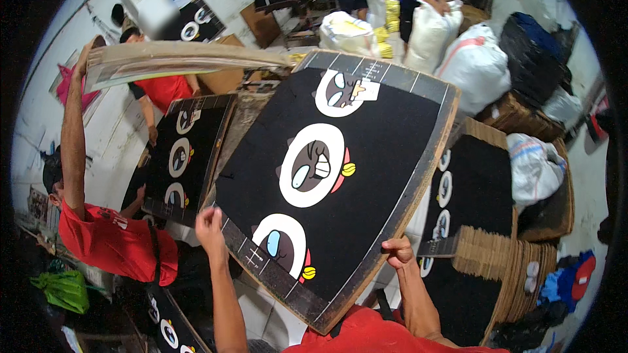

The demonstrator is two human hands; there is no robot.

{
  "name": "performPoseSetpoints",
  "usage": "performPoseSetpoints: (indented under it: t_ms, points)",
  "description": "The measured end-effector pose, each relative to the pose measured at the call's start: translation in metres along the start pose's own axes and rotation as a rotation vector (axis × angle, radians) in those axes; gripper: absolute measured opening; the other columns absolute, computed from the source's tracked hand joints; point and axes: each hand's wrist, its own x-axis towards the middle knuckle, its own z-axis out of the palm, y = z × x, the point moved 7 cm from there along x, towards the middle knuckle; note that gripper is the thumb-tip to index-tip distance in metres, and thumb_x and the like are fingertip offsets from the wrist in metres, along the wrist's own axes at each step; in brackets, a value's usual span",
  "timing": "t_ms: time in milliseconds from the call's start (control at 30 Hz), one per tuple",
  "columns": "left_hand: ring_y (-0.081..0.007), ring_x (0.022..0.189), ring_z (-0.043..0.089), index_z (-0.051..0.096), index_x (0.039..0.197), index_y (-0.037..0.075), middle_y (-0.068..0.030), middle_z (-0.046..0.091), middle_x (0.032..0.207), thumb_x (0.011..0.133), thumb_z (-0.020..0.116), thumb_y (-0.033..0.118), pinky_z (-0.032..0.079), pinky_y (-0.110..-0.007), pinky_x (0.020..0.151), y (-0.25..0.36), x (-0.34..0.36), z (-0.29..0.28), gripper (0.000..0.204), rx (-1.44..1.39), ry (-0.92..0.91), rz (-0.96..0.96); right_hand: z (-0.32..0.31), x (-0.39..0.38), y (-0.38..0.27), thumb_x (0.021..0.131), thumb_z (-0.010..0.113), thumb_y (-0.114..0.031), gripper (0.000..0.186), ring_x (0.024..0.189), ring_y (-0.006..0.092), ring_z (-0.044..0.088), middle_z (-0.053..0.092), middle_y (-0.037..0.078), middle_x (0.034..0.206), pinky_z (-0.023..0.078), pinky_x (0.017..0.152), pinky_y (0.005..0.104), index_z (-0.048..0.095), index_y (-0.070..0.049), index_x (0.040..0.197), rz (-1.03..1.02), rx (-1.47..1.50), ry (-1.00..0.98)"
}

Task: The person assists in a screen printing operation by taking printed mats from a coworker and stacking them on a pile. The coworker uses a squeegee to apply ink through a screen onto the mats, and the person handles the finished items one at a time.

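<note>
A large flat printing board (428, 167) with black fabric (376, 176) laid over it tilts up in front of me. Three cartoon faces in white ovals are printed down the fabric, and a small white tag (369, 89) lies by the far one. My left hand (210, 225) is closed at the board's near left edge, fingertips against it. On the near right edge my right hand (398, 252) grips the board, thumb on top and fingers underneath.
At left a person in a red shirt (108, 242) holds up a printing screen frame (190, 59). Another printed board (219, 137) lies beyond. Stacked boards (484, 255) stand to my right, stuffed white sacks (474, 68) behind them. More people work at the back.
</note>
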Motion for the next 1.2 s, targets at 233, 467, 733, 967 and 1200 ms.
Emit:
performPoseSetpoints:
  t_ms: [233, 467, 733, 967, 1200]
  points:
    - [-0.0141, 0.081, 0.053, 0.057, 0.098, -0.003, -0.0059, 0.058, 0.089, 0.075, 0.07, 0.022, 0.043, -0.026, 0.074, 0.077, 0.175, 0.162, 0.037, 0.147, -0.371, 0.36, -0.016, -0.031, -0.019, 0.058, 0.063, 0.007, 0.015, 0.059, 0.0244, 0.061, 0.059, 0.009, 0.064, 0.053, 0.057, 0.0381, 0.062, 0.001, 0.072, -0.237, 0.074, -0.08]
    - [-0.0221, 0.067, 0.056, 0.063, 0.082, -0.009, -0.0119, 0.061, 0.075, 0.069, 0.066, 0.058, 0.044, -0.034, 0.065, 0.205, 0.173, 0.313, 0.069, 0.425, -0.768, 0.333, -0.064, -0.125, -0.046, 0.054, 0.056, 0.011, 0.041, 0.076, 0.0349, 0.065, 0.064, 0.02, 0.087, 0.055, 0.067, 0.0487, 0.06, 0.005, 0.094, -0.489, 0.135, 0.109]
    - [-0.0118, 0.057, 0.054, 0.068, 0.078, -0.001, -0.0041, 0.063, 0.071, 0.069, 0.073, 0.045, 0.042, -0.028, 0.054, 0.308, 0.04, 0.365, 0.048, -0.015, -0.986, 0.362, -0.156, -0.174, 0.009, 0.066, 0.063, 0.006, 0.019, 0.063, 0.0291, 0.064, 0.065, 0.016, 0.077, 0.053, 0.064, 0.0417, 0.064, 0.003, 0.084, -0.241, 0.086, 0.303]
    - [-0.0255, 0.053, 0.06, 0.066, 0.07, 0.004, -0.0137, 0.058, 0.054, 0.062, 0.069, 0.059, 0.045, -0.037, 0.051, 0.326, -0.117, 0.359, 0.056, 0.219, -1.033, 0.953, -0.016, -0.229, 0.041, 0.07, 0.07, -0.018, 0.035, 0.085, 0.0209, 0.062, 0.065, 0.014, 0.091, 0.047, 0.078, 0.031, 0.062, 0.001, 0.099, 0.232, -1.432, 0.435]
    - [-0.0221, 0.049, 0.054, 0.047, 0.052, 0.008, -0.0069, 0.052, 0.052, 0.059, 0.073, 0.052, 0.041, -0.032, 0.05, 0.279, -0.312, 0.335, 0.051, -0.221, -1.216, 1.499, 0.195, -0.326, -0.14, 0.065, 0.067, -0.008, 0.034, 0.097, 0.0285, 0.055, 0.059, 0.012, 0.107, 0.041, 0.086, 0.0409, 0.059, -0.004, 0.098, -0.929, -2.119, 1.127]
